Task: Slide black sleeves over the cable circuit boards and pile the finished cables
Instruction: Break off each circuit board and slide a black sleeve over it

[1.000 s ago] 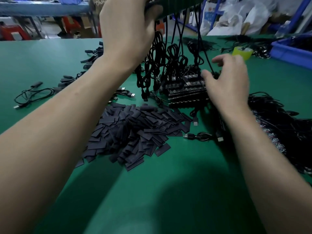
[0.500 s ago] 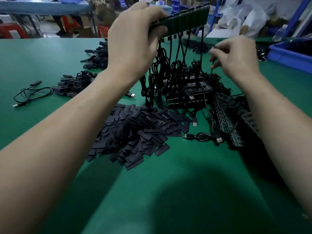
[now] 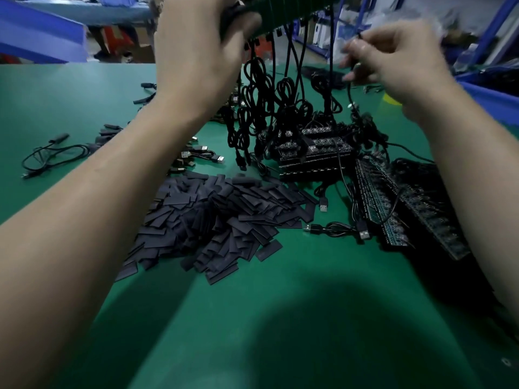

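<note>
Grips a green strip of joined circuit boards [image 3: 295,11] at twelve o'clock in the left hand [image 3: 196,51], fingers curled round its end, black cables [image 3: 280,91] dangling beneath. Pinches one thin black lead [image 3: 349,91] at one o'clock between right hand [image 3: 398,60] fingers. Leaves the heap of flat black sleeves [image 3: 219,220] at centre on the green tabletop [image 3: 280,318]. Looks early: few sleeved cables [image 3: 108,133] at nine o'clock, many bare board strips [image 3: 407,209] at three.

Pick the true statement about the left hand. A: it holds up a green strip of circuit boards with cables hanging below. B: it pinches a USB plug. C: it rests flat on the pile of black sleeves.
A: the left hand grips the green board strip raised high, black cables dangling beneath.
</note>
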A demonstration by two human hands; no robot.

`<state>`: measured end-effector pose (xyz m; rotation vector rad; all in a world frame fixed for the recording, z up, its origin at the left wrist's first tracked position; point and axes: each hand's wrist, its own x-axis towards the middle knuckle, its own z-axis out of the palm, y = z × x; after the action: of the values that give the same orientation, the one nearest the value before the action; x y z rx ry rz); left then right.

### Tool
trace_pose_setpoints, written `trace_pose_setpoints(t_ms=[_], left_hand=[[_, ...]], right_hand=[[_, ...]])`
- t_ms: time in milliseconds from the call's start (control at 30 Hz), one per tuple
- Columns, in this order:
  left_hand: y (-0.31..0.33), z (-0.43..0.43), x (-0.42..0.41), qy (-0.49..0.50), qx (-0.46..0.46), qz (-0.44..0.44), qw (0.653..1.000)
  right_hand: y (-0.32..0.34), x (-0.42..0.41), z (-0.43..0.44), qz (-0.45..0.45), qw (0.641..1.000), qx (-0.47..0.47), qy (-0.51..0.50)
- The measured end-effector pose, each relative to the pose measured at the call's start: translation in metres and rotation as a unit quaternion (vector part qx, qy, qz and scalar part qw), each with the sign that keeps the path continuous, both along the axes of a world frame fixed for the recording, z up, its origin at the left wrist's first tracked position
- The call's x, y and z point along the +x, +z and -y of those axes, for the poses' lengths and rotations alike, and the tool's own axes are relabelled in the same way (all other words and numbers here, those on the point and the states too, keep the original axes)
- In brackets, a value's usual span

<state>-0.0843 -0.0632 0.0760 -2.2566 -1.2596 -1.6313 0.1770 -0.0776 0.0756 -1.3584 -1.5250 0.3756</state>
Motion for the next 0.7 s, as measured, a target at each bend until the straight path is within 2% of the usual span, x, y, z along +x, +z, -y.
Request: trace_pose_setpoints(t_ms=[133,200,300,400,467,700], left_hand=[[0.001,0.004,-0.005,-0.006,-0.005,0.016,1.000],[0.002,0.006,-0.006,-0.011,-0.003,-0.003,1.000],[0.001,0.006,-0.005,-0.011,0.009,-0.036,0.999],[-0.003,0.007,-0.003,0.002,0.027,-0.064,0.998],[-0.007,0.007,-0.001,0.010,0.031,-0.075,0.997],[-0.020,0.011,0.011,0.041,0.060,-0.126,0.989]], right_hand=[[-0.016,0.001,0.007,0.073,0.983,-0.165,0.035],[-0.023,0.004,0.011,0.168,0.964,-0.207,-0.004],[-0.032,0.002,0.025,0.330,0.908,-0.236,-0.103],[-0.049,-0.006,0.041,0.408,0.861,-0.265,-0.147],[-0.059,-0.009,0.048,0.422,0.852,-0.248,-0.184],[-0.049,0.002,0.065,0.373,0.890,-0.089,-0.247]])
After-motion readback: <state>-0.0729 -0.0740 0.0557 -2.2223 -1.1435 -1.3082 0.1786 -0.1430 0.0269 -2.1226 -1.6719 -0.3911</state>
